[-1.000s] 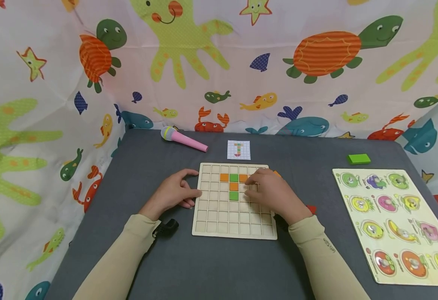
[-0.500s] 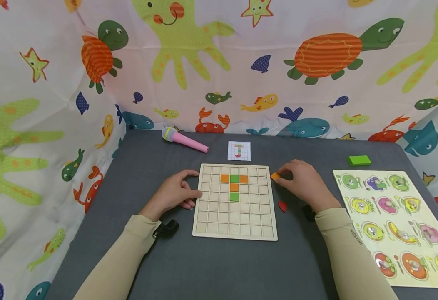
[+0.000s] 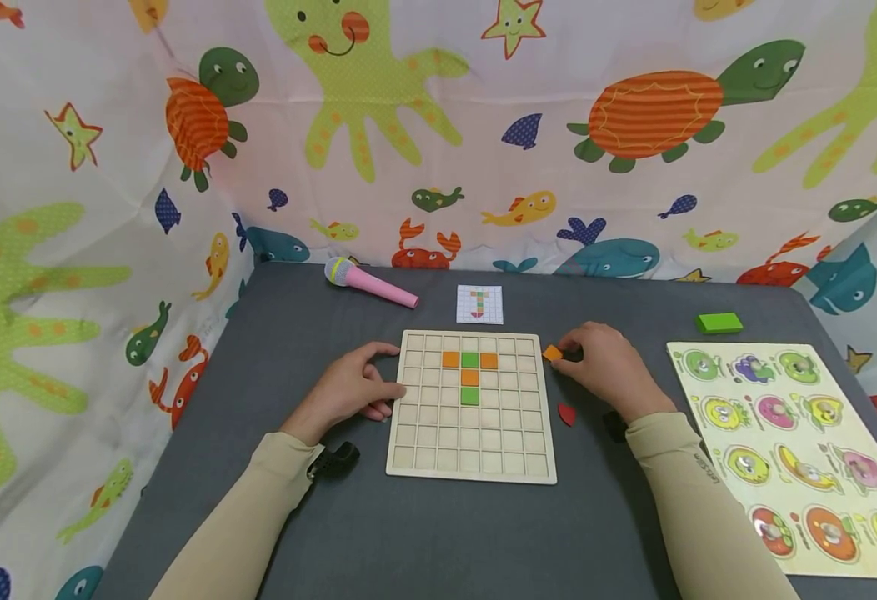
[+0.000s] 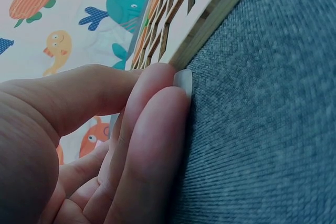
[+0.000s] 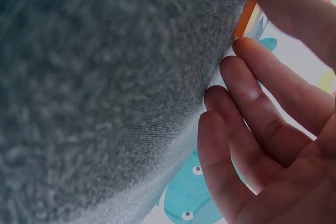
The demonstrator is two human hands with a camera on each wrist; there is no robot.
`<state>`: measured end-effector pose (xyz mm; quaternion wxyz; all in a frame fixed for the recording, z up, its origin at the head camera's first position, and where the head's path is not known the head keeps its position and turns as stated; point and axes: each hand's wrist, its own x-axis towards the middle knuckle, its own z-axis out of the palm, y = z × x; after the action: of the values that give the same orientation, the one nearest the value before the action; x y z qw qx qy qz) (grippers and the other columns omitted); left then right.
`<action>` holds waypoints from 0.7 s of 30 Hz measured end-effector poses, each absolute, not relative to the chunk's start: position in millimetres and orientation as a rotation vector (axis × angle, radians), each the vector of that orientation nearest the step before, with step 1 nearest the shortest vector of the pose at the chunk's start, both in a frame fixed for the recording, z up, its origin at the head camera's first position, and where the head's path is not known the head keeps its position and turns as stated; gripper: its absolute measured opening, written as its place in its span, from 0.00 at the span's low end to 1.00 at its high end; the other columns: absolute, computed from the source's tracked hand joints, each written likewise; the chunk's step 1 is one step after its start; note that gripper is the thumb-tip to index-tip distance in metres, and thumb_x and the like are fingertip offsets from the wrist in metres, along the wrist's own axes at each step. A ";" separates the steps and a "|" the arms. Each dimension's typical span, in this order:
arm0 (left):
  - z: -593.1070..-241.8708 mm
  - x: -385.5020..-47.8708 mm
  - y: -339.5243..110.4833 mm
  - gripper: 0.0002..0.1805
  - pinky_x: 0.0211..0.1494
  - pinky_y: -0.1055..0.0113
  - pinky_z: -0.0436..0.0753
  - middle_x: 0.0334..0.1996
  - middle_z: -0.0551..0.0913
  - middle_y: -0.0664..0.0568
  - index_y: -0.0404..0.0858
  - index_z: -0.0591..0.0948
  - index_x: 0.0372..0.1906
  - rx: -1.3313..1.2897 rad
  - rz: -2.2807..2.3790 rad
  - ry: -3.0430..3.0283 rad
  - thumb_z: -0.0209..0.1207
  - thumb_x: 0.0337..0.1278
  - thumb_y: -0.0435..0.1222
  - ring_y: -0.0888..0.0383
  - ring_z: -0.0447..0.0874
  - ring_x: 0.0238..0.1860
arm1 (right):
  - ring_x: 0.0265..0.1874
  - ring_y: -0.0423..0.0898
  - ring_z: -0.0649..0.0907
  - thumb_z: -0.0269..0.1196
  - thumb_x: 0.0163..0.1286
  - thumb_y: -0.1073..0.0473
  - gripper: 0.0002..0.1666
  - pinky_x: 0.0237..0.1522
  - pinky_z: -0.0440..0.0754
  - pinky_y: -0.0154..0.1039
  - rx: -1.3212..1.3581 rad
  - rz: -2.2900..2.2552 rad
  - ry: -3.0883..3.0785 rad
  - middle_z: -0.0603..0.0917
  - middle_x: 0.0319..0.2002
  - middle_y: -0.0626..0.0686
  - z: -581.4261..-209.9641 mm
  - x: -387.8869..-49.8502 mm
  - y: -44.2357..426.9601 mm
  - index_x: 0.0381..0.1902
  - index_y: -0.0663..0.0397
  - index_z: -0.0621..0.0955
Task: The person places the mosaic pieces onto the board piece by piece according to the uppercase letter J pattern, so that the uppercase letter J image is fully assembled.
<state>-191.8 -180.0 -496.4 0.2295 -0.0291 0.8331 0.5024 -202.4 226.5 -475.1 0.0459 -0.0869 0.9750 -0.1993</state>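
A wooden grid board (image 3: pixel 423 458) lies on the grey cloth, with several orange and green square tiles (image 3: pixel 470 377) forming a T shape in its upper cells. My left hand (image 3: pixel 344 385) rests its thumb and fingertips against the board's left edge; the left wrist view shows the fingertips (image 4: pixel 163 114) close to the cloth there. Right of the board, my right hand (image 3: pixel 609 367) pinches an orange square tile (image 3: pixel 552 353) between thumb and index finger. That tile appears edge-on in the right wrist view, at the cloth. A red curved piece (image 3: pixel 567 414) lies nearer me, beside the board.
Behind the board lies a small pattern card (image 3: pixel 479 305), with a pink toy microphone (image 3: pixel 378 288) to its left. At the right are a green block (image 3: pixel 719 322) and a fruit-picture board (image 3: pixel 769 458), partly under my right forearm. A printed curtain (image 3: pixel 483 167) surrounds the table's back.
My right hand has moved right, from over the board to the loose orange tile, and now pinches it. The red piece came into full view. My left hand has stayed at the board's edge.
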 end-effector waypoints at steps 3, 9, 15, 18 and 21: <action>-496.9 -191.4 -179.4 0.40 0.32 0.58 0.94 0.32 0.87 0.43 0.54 0.76 0.73 -0.077 1.386 2.293 0.81 0.55 0.41 0.50 0.93 0.26 | 0.49 0.59 0.85 0.73 0.72 0.55 0.16 0.55 0.86 0.62 -0.277 -0.605 2.980 0.88 0.46 0.60 -474.3 -201.7 227.4 0.51 0.60 0.91; -496.9 -191.4 -179.1 0.40 0.32 0.58 0.94 0.32 0.87 0.43 0.54 0.76 0.73 -0.071 1.388 2.292 0.81 0.55 0.41 0.50 0.93 0.26 | 0.50 0.59 0.85 0.74 0.72 0.54 0.17 0.59 0.85 0.63 -0.233 -0.571 2.961 0.88 0.47 0.60 -471.0 -196.9 231.3 0.51 0.59 0.91; -497.8 -192.0 -179.6 0.41 0.32 0.58 0.94 0.32 0.87 0.43 0.54 0.75 0.73 -0.072 1.385 2.290 0.81 0.55 0.41 0.50 0.93 0.26 | 0.52 0.60 0.84 0.74 0.72 0.54 0.17 0.60 0.85 0.64 -0.214 -0.576 2.961 0.88 0.49 0.60 -462.8 -188.0 228.9 0.52 0.58 0.91; -497.8 -192.1 -179.8 0.41 0.32 0.58 0.94 0.32 0.87 0.42 0.54 0.75 0.73 -0.074 1.386 2.287 0.81 0.55 0.41 0.50 0.93 0.26 | 0.52 0.59 0.85 0.74 0.71 0.54 0.17 0.60 0.85 0.63 -0.236 -0.603 2.971 0.88 0.49 0.59 -458.9 -180.5 221.8 0.52 0.57 0.91; -497.5 -192.1 -179.8 0.41 0.32 0.58 0.94 0.32 0.87 0.42 0.54 0.75 0.73 -0.076 1.389 2.285 0.81 0.55 0.41 0.50 0.93 0.25 | 0.51 0.59 0.85 0.75 0.71 0.53 0.16 0.59 0.86 0.62 -0.281 -0.620 2.980 0.88 0.49 0.58 -456.4 -172.5 210.3 0.51 0.57 0.91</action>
<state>-192.1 -179.8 -497.5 0.2309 -0.0278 0.8311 0.5052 -172.5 210.3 -456.4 0.0423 -0.0918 0.9741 -0.2025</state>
